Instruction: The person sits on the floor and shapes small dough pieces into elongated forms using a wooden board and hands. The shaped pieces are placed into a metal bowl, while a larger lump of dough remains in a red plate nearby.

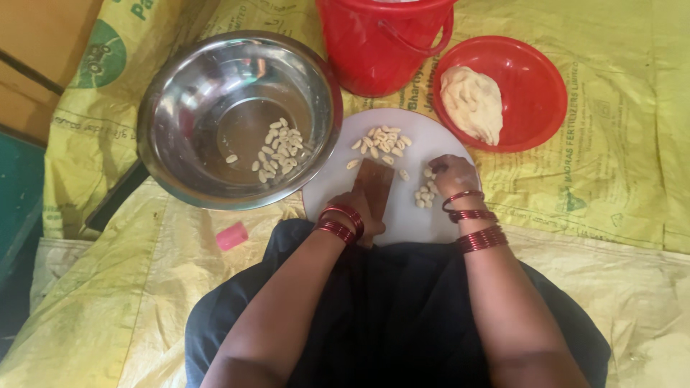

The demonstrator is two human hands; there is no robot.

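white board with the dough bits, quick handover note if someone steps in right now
Left hand holds a brown wooden block on the white board.
Right hand pinches dough by a small cluster of pieces.
Done: shaped pieces in the steel bowl, another pile on the board.
Left: a dough lump sits in the red bowl.

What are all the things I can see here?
Steel bowl: one, silver, upper left, dough pieces inside.
Board: one, white, round, centre.
Dough pieces: many, cream, on board and in bowl.
Wooden block: one, brown, on board.
Bucket: one, red, top.
Red bowl: one, upper right.
Dough lump: one, cream, in red bowl.
Pink thing: one, on sheet.
Sheet: yellow, underneath.
Left hand: on block.
Right hand: touching pieces.
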